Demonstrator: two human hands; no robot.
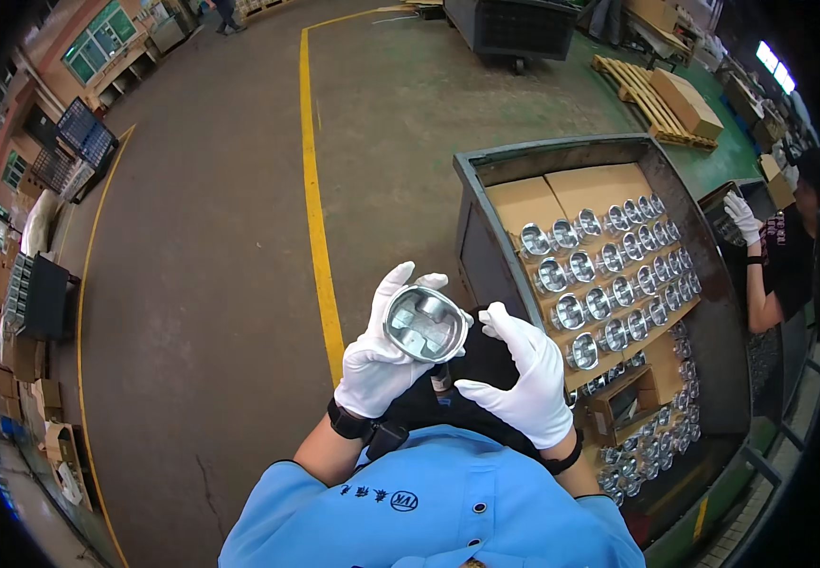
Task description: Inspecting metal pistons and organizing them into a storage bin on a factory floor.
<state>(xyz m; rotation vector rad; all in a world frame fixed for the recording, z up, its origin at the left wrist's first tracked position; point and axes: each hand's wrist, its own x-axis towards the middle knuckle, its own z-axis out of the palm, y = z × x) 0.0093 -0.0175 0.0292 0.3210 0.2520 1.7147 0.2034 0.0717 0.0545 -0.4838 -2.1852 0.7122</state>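
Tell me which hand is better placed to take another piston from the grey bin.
The right, most likely. The right hand looks empty and is nearer the grey bin with its rows of pistons; the left hand holds a silver piston.

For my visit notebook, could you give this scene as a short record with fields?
Left: white-gloved left hand holds a round, hollow, silver metal part
Right: white-gloved right hand open, empty, beside the part
Storage: dark grey metal bin on the right; rows of similar silver parts on brown cardboard
Underfoot: grey floor, yellow painted line
Nearby: co-worker's white-gloved hand, far right
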